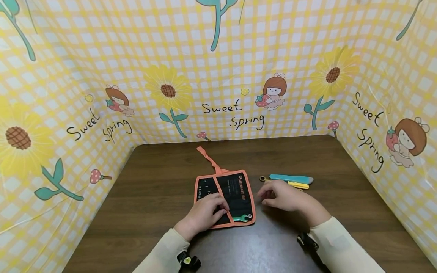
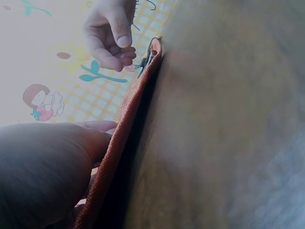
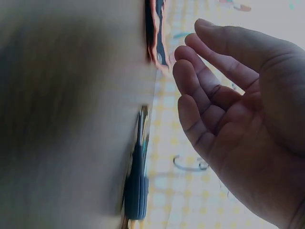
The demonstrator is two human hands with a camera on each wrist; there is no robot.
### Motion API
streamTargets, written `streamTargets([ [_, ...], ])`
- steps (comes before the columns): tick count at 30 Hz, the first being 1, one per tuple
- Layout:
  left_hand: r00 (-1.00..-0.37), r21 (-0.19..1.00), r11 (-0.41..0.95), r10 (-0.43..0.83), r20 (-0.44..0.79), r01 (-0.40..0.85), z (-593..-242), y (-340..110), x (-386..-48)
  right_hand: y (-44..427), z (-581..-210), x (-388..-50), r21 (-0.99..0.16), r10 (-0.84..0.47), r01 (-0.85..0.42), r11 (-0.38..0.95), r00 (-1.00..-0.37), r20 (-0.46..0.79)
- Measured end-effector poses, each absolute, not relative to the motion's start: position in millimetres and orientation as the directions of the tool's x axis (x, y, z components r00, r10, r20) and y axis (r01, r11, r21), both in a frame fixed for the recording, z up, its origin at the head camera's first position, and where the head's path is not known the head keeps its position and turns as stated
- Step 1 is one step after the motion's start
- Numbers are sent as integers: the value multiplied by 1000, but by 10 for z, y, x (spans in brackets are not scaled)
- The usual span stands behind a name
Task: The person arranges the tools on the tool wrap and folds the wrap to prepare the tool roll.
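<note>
A black tool pouch (image 1: 239,197) with orange trim lies flat on the table. A green open-end wrench (image 1: 243,218) sticks out of its pocket at the near edge. My left hand (image 1: 208,210) lies over the pouch's left part, thumb and forefinger pinching the orange pocket edge. In the left wrist view, the orange border (image 2: 112,157) runs beside that hand. My right hand (image 1: 281,195) hovers right of the pouch, fingers loosely curled around nothing. By it lie a blue flat-handled tool (image 1: 290,178), a yellow-handled tool (image 1: 298,185) and a ring-ended wrench (image 1: 263,178).
An orange strap (image 1: 208,157) extends from the pouch's far edge. The brown wooden table (image 1: 153,182) meets a yellow checked cloth (image 1: 225,76) at the back and sides. The right wrist view shows a dark tool handle (image 3: 137,191) with a thin shaft.
</note>
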State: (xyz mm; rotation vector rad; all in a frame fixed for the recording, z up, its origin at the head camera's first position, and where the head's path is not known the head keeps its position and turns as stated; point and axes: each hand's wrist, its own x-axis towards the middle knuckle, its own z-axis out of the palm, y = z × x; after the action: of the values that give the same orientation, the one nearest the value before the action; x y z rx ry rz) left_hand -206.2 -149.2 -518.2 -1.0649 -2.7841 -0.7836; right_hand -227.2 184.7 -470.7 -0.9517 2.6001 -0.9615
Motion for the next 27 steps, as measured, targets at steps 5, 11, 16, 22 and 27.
streamTargets([
  [5,-763,440,635,604,229,635,-5189,-1489,-2058,2039,-4713,-2315,-652,-584,-480,587,-809,69],
  [11,-767,447,636,603,221,629,-5204,-1494,-2060,2272,-4763,-2380,-678,-503,-450,581,-854,136],
  [16,-770,446,640,599,220,626,-5191,-1493,-2058,2416,-4774,-2415,-663,-442,-443,604,-878,183],
  [22,-766,441,639,602,224,631,-5207,-1500,-2063,2604,-4788,-2450,-669,-376,-400,627,-907,190],
  [27,-767,443,638,601,226,630,-5209,-1500,-2061,2779,-4807,-2475,-670,-332,-362,648,-926,180],
])
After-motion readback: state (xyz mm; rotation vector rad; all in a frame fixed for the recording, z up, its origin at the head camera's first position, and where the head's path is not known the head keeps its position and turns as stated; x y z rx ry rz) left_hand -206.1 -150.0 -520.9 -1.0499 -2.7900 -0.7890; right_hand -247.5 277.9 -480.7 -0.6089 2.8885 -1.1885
